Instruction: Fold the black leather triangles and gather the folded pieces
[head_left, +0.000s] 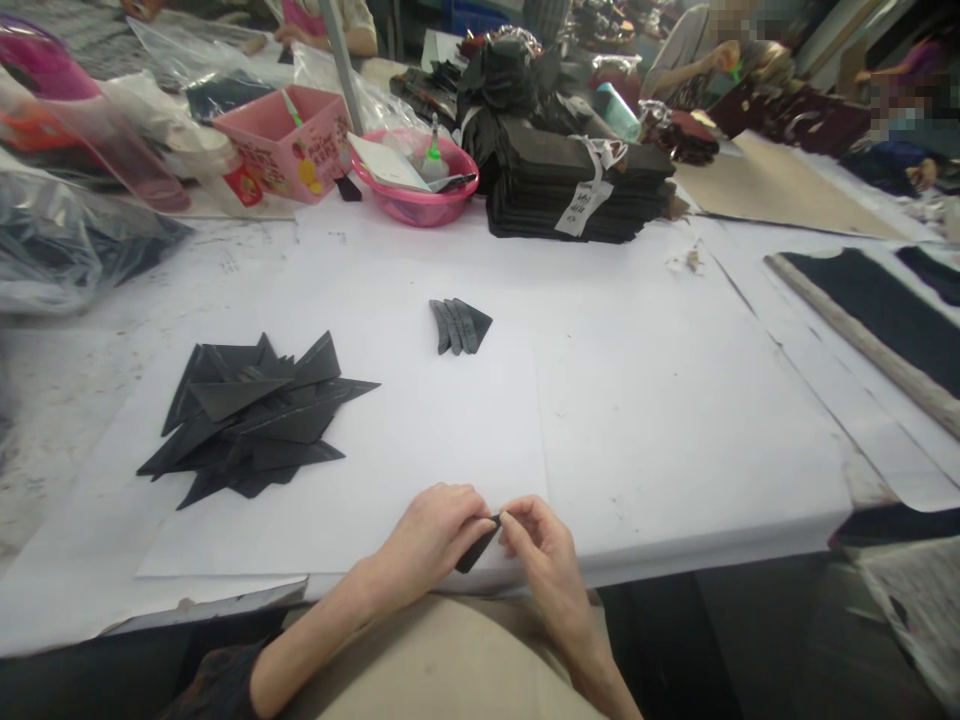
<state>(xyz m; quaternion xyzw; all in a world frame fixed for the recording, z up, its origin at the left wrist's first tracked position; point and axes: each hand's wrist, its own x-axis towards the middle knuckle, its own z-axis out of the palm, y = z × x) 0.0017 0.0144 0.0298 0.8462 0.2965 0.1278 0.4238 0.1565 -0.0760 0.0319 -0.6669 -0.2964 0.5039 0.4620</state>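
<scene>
Pinching narrow black piece (477,552) by its far end in left hand (435,525) and right hand (546,545), at six o'clock over white-covered tabletop (675,420); best to keep pinches close, edges aligned, tension even.

Seeing matt, smooth finish on dark strip (477,552); noting same dull surface across heaped dark pieces (259,425), matt grey on small stack (454,326); finding smooth, lightly smudged white paper (637,400) beneath; catching glossy plastic on pink basin (412,210), crinkled clear plastic on bag (60,255); reading matt, cloth-looking layers in tied bundle (529,185), papery finish on tag (579,210).
</scene>
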